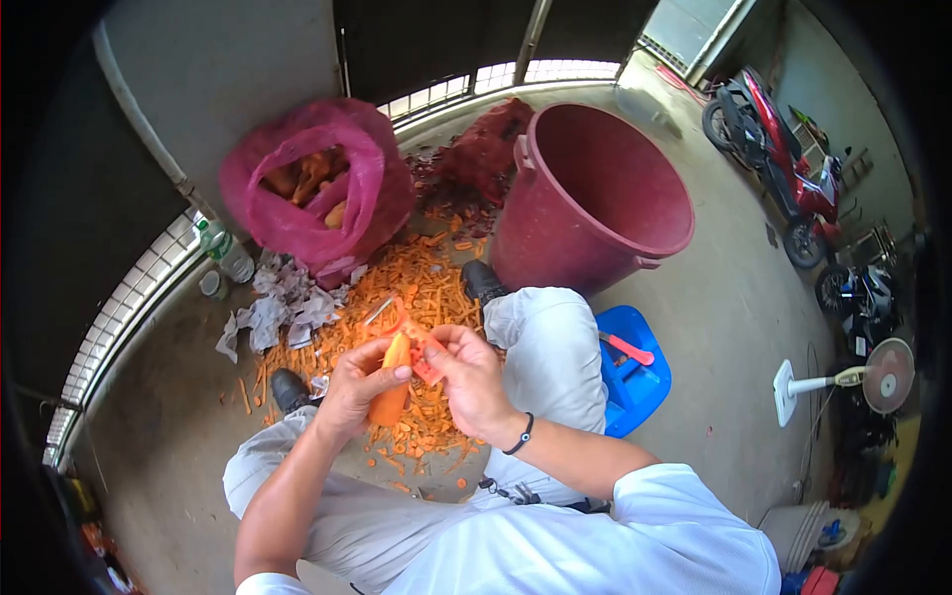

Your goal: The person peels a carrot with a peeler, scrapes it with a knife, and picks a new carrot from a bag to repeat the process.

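Note:
My left hand (355, 389) is wrapped round an orange carrot (390, 399), which points up and away from me. Beside it, my right hand (470, 385) grips an orange-red peeler (424, 359), its metal blade end lying just above the carrot's far tip. Whether the blade touches the carrot I cannot tell. Below both hands, a heap of orange peelings (416, 283) covers the floor between my legs. My right wrist wears a dark band.
A pink sack (382, 178) holding carrots stands ahead left, near crumpled paper (288, 305) and a bottle (226, 252). A large red tub (565, 233) is ahead right. By my right knee lies a blue stool (650, 392) with a pink-handled knife (627, 348). Farther right are a fan (886, 376) and motorcycles.

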The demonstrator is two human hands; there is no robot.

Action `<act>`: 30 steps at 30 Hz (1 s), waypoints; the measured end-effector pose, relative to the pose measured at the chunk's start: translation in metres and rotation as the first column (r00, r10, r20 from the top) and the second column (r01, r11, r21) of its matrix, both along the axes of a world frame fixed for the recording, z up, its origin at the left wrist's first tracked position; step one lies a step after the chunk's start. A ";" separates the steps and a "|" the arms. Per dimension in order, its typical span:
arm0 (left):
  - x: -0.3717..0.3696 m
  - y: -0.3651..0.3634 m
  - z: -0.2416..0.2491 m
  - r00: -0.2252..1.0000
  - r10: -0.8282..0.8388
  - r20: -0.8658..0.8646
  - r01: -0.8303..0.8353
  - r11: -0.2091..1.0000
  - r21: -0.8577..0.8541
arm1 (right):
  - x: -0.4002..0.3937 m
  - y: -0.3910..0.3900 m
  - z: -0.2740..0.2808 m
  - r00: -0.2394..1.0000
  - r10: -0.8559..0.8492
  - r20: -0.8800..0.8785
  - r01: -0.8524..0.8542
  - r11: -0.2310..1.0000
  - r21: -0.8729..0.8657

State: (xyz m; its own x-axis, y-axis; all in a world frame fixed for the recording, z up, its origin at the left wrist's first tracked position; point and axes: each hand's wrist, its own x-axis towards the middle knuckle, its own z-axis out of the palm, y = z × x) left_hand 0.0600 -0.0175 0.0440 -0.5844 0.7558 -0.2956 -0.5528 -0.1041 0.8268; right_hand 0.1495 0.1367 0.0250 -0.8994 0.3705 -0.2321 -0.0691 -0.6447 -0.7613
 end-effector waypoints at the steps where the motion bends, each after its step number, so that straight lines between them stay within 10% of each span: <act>1: 0.000 0.001 0.000 0.999 0.045 0.024 -0.044 0.999 -0.026 | 0.002 -0.001 0.001 1.000 0.011 0.010 -0.011 1.000 -0.002; 18: -0.002 -0.004 0.007 0.996 0.072 0.049 -0.070 0.997 -0.038 | 0.002 0.020 0.002 0.987 0.163 -0.008 -0.153 0.938 0.310; 20: 0.000 -0.005 0.003 1.000 0.010 0.017 -0.009 0.999 -0.036 | 0.002 0.028 0.014 0.938 0.277 0.209 -0.334 0.883 0.328; 23: 0.004 -0.003 0.014 1.000 0.000 0.016 -0.001 0.998 0.064 | 0.002 0.061 0.013 0.995 0.099 -0.020 -0.080 0.892 0.445; 26: -0.003 -0.009 0.015 0.999 0.037 -0.015 -0.037 0.999 0.015 | 0.018 0.132 0.043 0.938 -0.278 -0.205 0.337 0.600 0.725; 30: -0.018 -0.017 -0.003 0.976 0.209 0.053 -0.208 0.978 -0.015 | 0.089 0.250 -0.004 0.904 -0.417 -0.092 0.302 0.473 0.827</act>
State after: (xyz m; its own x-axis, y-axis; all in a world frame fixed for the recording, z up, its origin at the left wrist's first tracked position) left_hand 0.0424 -0.0347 0.0413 -0.7117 0.6160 -0.3377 -0.5640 -0.2144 0.7975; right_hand 0.2387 0.3869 0.0209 -0.6316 0.7302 0.2605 -0.0279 0.3144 -0.9489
